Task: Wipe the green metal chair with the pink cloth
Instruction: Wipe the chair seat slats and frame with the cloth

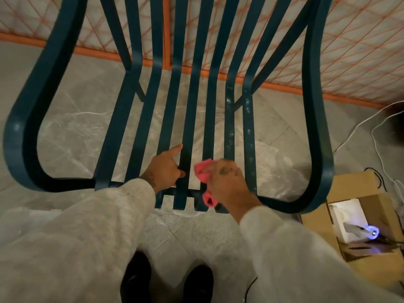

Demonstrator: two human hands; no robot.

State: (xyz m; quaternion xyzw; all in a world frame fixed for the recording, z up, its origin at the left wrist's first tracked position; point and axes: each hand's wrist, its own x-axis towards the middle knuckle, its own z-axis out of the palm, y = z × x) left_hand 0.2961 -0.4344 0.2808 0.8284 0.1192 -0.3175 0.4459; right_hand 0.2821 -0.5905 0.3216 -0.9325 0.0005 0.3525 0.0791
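The right hand (227, 182) is closed around the pink cloth (204, 178), pressing it onto the front end of a seat slat right of centre; part of the cloth bunches out above the fingers and a fold hangs down below the hand, over the front crossbar; the left hand (167, 169) grips a neighbouring slat near the middle of the seat, its fingers curled round the strip and the forefinger stretched out along it; both hands come out of pale grey sleeves (91, 237). Around them stands the green metal chair (190, 110), its flat slats running from the front edge up into the backrest, with looped armrests at either side; pale smudges show on the two rightmost slats; the chair stands on a grey marbled floor (65, 132); behind it an orange-framed lattice panel (349, 51); at the right an open cardboard box (360, 226) and white cables (376, 136); dark shoes (166, 283) below.
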